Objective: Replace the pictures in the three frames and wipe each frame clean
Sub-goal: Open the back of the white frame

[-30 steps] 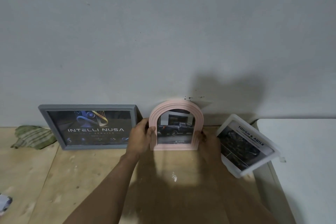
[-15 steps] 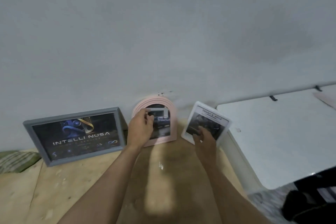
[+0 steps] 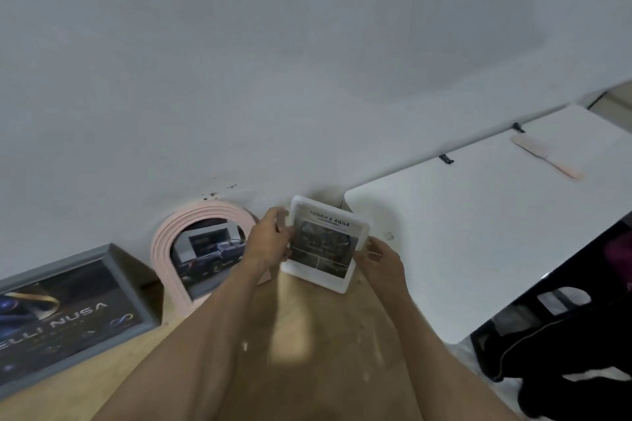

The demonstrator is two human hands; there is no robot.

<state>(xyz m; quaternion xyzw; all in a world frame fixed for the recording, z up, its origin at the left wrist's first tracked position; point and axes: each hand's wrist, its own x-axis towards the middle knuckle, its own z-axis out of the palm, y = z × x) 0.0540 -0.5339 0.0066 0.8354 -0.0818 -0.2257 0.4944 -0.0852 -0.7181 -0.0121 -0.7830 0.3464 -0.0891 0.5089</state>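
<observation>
Plywood floor against a pale wall; lower centre of frame your left hand (image 3: 270,243) grips the white frame's (image 3: 326,244) left edge, right hand (image 3: 379,258) fingers loosely curled at its right edge, grip unclear; likely starting this frame; next turn it over to reach the backing.

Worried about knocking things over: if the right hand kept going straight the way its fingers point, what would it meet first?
Probably the white frame: the right hand already sits at its right edge, fingers aimed up-left toward it. Beyond stands the wall; depth is hard to judge.
</observation>
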